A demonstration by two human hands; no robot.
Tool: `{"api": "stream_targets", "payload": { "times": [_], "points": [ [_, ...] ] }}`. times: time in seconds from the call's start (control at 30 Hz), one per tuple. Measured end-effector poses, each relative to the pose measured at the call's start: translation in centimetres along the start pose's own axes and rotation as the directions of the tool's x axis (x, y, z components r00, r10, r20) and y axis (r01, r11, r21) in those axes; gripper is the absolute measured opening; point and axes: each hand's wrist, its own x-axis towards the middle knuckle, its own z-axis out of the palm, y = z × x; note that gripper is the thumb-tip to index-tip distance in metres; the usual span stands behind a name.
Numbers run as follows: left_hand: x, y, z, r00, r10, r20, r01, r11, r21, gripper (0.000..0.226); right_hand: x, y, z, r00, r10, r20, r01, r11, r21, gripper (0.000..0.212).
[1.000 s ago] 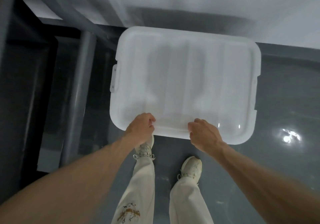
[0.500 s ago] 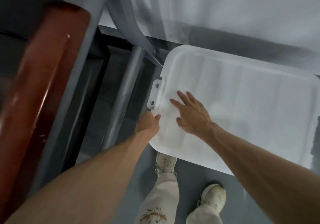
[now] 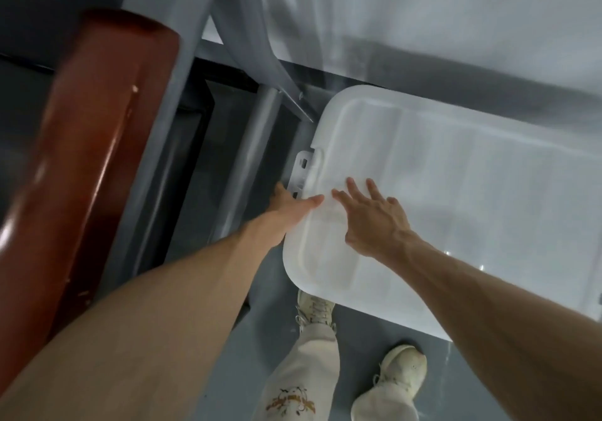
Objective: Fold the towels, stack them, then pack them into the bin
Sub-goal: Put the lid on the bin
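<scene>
A translucent white bin [image 3: 472, 192] with its lid on stands on the grey floor, partly under a white table. A white latch [image 3: 301, 173] sits on its left short side. My left hand [image 3: 290, 208] reaches down at that left edge just below the latch, thumb lying over the lid rim; its fingers are hidden below the edge. My right hand [image 3: 371, 218] rests flat on the lid beside it, fingers spread. No towels are visible; the bin's contents are blurred behind the lid.
A red-brown rounded piece of furniture [image 3: 88, 160] rises at the left. Grey metal table legs [image 3: 257, 133] stand right beside the bin's left end. The white table top [image 3: 423, 13] overhangs the bin's far side. My feet in pale shoes [image 3: 391, 378] stand in front.
One second ago both hands gripped the bin's near edge. The view has swung left, both hands have moved to the bin's left end, and the right hand has flattened on the lid.
</scene>
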Motion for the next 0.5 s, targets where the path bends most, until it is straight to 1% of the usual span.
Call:
{"api": "stream_targets", "payload": {
  "times": [0.03,0.07,0.13,0.17,0.23,0.27,0.3,0.37,0.5],
  "points": [
    [0.1,0.0,0.4,1.0,-0.019,-0.01,0.018,0.998,-0.06,0.105,-0.1,0.0,0.0,1.0,0.003,0.004,-0.003,1.0,0.011,0.076],
    [0.3,0.0,0.7,0.998,-0.026,-0.058,0.022,0.998,-0.06,0.106,-0.1,0.1,0.0,1.0,0.003,0.007,-0.003,1.0,0.019,0.076],
    [0.5,-0.3,0.9,0.986,-0.001,-0.169,0.018,0.995,0.1,0.101,-0.3,0.1,0.2,1.0,0.01,0.014,-0.01,0.999,0.033,0.077],
    [0.6,-0.6,0.9,0.98,0.044,-0.192,-0.01,0.985,0.173,0.093,-0.3,0.1,0.3,1.0,0.014,0.016,-0.015,0.999,0.042,0.077],
    [0.0,-0.6,0.9,0.968,0.171,-0.181,-0.121,0.959,0.258,0.068,-0.4,-0.1,0.3,0.999,0.027,0.02,-0.028,0.998,0.06,0.078],
    [-0.4,-0.8,1.0,0.96,0.228,-0.164,-0.173,0.94,0.294,0.061,-0.5,-0.2,0.3,0.999,0.033,0.027,-0.035,0.997,0.07,0.079],
    [-0.6,-1.0,1.3,0.948,0.28,-0.15,-0.216,0.915,0.342,0.058,-0.5,-0.3,0.3,0.999,0.04,0.033,-0.043,0.996,0.08,0.079],
    [-1.3,-1.3,1.8,0.931,0.339,-0.136,-0.248,0.859,0.448,0.063,-0.4,-0.6,0.2,0.997,0.05,0.053,-0.055,0.993,0.101,0.079],
    [-2.1,-0.9,2.3,0.921,0.354,-0.161,-0.216,0.811,0.544,0.064,-0.1,-1.0,-0.3,0.993,0.07,0.096,-0.081,0.99,0.116,0.076]
  ]
}}
